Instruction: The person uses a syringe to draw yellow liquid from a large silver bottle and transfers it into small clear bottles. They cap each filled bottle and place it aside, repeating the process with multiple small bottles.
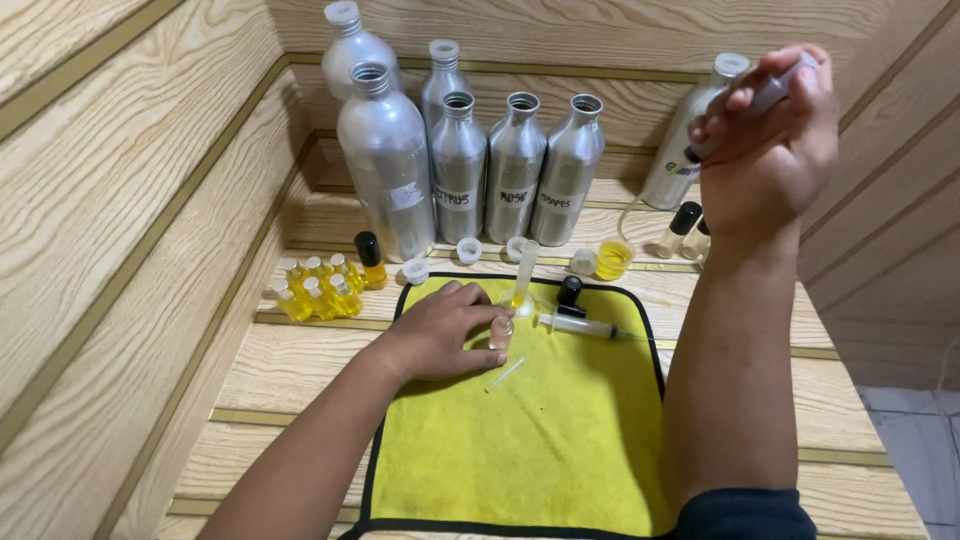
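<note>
Head view: left hand (pixel 440 335) pinches small glass vial (pixel 501 332) on yellow cloth (pixel 520 440); raised right hand (pixel 770 140) grips syringe (pixel 755 100).

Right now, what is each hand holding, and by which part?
The right hand grips a syringe around its barrel, raised. The left hand pinches a small glass vial by its sides on the yellow cloth.

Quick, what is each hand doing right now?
Left hand: fingers closed on a small clear bottle standing on the yellow cloth.
Right hand: raised, closed around a syringe.
</note>
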